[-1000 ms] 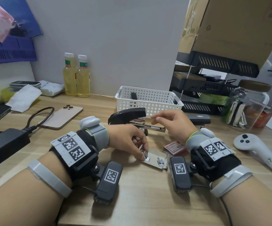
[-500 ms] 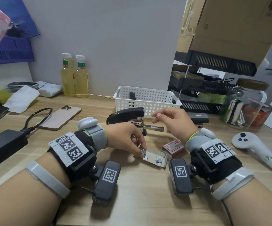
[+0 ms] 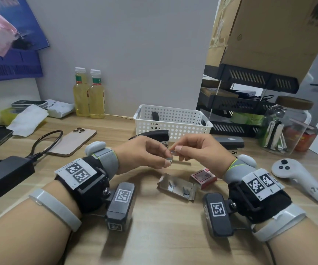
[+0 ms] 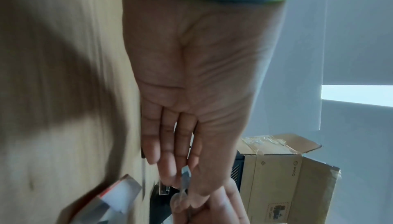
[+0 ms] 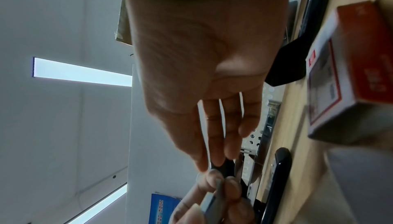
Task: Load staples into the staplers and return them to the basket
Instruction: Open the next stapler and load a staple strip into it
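Left hand [image 3: 144, 153], raised above the worktop [image 3: 164, 236], fingers [image 3: 165, 163] curled and pinching a short silvery strip of staples [image 3: 170, 159] at its near end; in the left wrist view the strip [image 4: 185, 171] shows only as a blurred sliver between thumb and fingers; in the right wrist view it [image 5: 210, 199] is clearer, a flat grey bar held by the left fingertips at the bottom edge. Open black stapler [image 3: 155, 133], directly behind the hands and just before the white basket [image 3: 173, 119], largely hidden: only its raised top arm shows, the magazine rail being covered by the hands. One dark object [image 3: 155, 116] stands inside the basket, too little of it visible to identify. Opened staple box tray [image 3: 176, 186], on the worktop below the hands, contents indistinct; red box sleeve [image 3: 203, 177] just to its right, partly overlapped by the right wrist. Right hand [image 3: 198, 150], fingertips meeting the left hand's at the strip, thumb and forefinger narrowed on its far end; whether they fully grip it or merely touch it cannot be told. Second black stapler [image 3: 228, 141], closed, lying behind the right hand, its front end hidden.
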Motion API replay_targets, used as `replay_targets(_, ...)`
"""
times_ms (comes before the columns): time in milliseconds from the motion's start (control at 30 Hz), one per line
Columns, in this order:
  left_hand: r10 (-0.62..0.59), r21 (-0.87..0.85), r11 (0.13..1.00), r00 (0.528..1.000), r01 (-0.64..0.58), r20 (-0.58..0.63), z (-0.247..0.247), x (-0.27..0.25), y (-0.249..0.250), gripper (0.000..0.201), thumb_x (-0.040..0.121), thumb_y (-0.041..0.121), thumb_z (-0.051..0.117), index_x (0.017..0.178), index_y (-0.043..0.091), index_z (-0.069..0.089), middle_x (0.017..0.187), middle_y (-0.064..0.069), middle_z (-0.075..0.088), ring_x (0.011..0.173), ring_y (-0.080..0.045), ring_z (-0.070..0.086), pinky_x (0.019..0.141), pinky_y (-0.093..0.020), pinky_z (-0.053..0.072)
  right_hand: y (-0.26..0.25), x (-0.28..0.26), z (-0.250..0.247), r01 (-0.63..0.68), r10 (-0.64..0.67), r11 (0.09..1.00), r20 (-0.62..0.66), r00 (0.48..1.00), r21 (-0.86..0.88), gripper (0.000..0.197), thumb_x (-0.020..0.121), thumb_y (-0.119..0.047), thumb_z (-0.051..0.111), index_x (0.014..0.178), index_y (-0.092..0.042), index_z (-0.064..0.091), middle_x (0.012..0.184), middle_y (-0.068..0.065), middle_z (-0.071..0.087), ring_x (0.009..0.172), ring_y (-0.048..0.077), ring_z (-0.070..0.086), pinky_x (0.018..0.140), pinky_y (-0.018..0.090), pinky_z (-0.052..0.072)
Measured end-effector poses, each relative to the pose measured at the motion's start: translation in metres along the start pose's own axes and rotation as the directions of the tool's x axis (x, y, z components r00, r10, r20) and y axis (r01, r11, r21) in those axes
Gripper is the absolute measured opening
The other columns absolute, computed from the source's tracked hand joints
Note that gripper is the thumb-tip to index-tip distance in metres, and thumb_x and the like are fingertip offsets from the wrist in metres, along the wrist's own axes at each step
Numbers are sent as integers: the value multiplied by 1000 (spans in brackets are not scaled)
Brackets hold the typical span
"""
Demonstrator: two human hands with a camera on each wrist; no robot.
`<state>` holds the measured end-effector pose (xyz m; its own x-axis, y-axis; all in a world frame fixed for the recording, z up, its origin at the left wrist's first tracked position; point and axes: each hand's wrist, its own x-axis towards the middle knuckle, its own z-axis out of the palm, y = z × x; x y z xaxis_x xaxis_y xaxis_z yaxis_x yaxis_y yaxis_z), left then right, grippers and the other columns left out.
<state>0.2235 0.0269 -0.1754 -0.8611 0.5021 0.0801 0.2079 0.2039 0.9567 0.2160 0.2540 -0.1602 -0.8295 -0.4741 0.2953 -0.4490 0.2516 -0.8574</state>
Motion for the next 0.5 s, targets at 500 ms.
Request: replay_targets(500, -72, -507, 859, 997, 76, 27, 0, 2, -8, 40, 76, -7, 71, 115, -4, 69, 103, -18, 71, 92, -23, 71, 76, -25, 59, 7, 2, 3, 39, -38, 996, 14, 999, -80, 6, 80, -15, 81, 86, -15, 79, 77, -2, 72, 76, 10, 62, 78, 29, 51)
